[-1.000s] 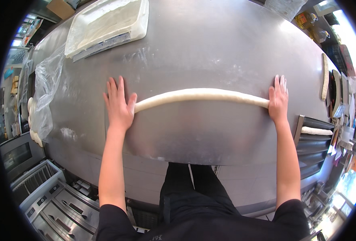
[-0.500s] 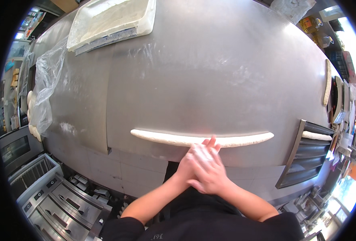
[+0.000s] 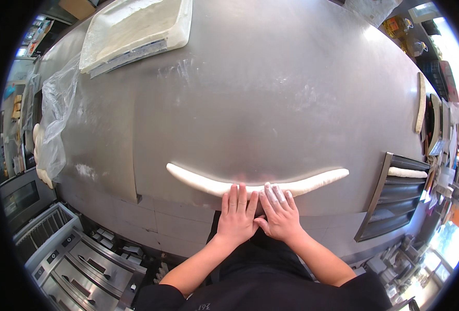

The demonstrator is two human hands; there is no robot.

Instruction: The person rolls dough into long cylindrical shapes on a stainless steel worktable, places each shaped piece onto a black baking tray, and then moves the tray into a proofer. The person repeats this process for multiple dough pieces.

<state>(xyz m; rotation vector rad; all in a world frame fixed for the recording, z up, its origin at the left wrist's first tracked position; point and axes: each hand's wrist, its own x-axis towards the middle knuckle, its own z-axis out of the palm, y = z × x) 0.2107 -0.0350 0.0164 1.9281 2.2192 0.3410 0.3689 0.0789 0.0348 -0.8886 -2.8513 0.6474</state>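
Observation:
A long, pale rope of dough [image 3: 198, 181] lies near the front edge of the steel table [image 3: 265, 109], sagging toward me in the middle with both ends curving away. My left hand [image 3: 237, 217] rests palm down on its middle, fingers outstretched. Beside it my right hand [image 3: 278, 212] also lies flat with fingertips on the dough and white flour on several fingers. The part of the rope under my fingertips is hidden.
A floured white plastic tub [image 3: 179, 36] sits at back left, crumpled clear plastic [image 3: 55, 119] over pale dough at left. At right stand a ridged dark tray [image 3: 387, 207] holding a dough rope [image 3: 405, 172] and another rope [image 3: 420, 103]. Steel appliances [image 3: 84, 269] are at lower left.
My hands moved from the rope's ends down to its middle, overlapped, then spread flat side by side on it. The rope shifted nearer me and now bends the other way.

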